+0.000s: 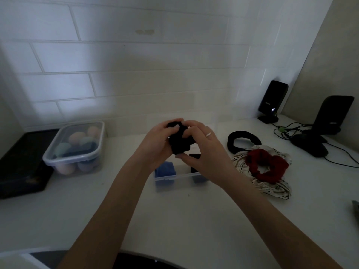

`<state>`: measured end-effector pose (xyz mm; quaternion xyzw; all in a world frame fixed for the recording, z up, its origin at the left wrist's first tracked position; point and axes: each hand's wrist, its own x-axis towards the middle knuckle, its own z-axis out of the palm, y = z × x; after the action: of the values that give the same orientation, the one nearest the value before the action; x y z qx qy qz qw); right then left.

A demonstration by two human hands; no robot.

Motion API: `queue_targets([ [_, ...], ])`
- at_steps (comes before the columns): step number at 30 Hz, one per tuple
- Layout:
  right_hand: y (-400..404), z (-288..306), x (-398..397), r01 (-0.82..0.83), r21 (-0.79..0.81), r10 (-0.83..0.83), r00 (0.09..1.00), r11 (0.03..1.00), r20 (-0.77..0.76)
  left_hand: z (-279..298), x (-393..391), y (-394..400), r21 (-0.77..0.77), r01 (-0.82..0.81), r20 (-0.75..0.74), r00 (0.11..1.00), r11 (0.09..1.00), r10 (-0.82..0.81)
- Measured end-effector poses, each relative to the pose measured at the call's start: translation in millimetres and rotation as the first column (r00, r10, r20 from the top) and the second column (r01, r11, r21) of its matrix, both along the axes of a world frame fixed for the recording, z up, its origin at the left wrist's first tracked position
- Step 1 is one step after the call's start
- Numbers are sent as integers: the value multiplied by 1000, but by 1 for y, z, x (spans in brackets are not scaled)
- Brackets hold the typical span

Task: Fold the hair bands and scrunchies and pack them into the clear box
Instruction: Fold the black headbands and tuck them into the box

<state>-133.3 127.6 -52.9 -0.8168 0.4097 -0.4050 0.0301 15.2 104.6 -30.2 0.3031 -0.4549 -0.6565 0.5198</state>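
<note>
**Folding a black scrunchie above the clear box**

Bunched between left hand and right hand, fingers of both curled tight on the black scrunchie, raised over the clear box on the bench. Probably soft, light, springy; best pinched across the doubled fabric. Waiting further right: black hair band, red scrunchie.

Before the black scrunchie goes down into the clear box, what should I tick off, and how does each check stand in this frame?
1. Both hands grip the black scrunchie, left hand and right hand: ok.
2. Scrunchie bunched into a compact fold: cannot tell, hands cover it.
3. Clear box open, directly below the hands: ok.
4. Free space in the box between the blue item and the dark item: ok.
5. Remaining pieces within reach on the counter, black hair band, red scrunchie, striped scrunchie: ok.
</note>
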Motion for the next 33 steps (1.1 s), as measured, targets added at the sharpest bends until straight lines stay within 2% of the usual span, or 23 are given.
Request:
queue_targets([
  [2, 0, 0, 2, -32, 16, 31, 997, 999, 76, 0, 0, 1, -17, 8, 20, 1000, 1000, -8],
  [7, 0, 6, -2, -178, 314, 15, 887, 933, 461, -6, 11, 0, -27, 69, 123, 990, 997, -65],
  [10, -3, 6, -3, -181, 321, -5, 864, 930, 503, -12, 12, -3, -47, 52, 124, 991, 998, -46],
  [14, 0, 11, 0, -147, 250, -27, 812, 957, 583, -13, 6, -4, -95, -16, 225, 974, 995, 37],
  [16, 2, 13, 0, -133, 178, 17, 844, 975, 536, -13, 2, -3, -109, -64, 237, 967, 992, 88],
  [19, 2, 7, 2, -92, 46, 75, 955, 995, 287, -12, 0, -2, -106, -122, 229, 963, 987, 144],
  [21, -1, 0, 2, -51, -21, 53, 986, 998, 159, -11, -2, -2, -102, -143, 245, 955, 984, 164],
  [27, 0, -7, 4, -35, -80, 44, 992, 996, 116, -9, -4, -2, -6, -118, 46, 992, 993, 118],
  [33, -2, -8, 5, 43, -136, -50, 998, 990, -45, -9, -5, -2, 123, -11, -141, 990, 992, 28],
])
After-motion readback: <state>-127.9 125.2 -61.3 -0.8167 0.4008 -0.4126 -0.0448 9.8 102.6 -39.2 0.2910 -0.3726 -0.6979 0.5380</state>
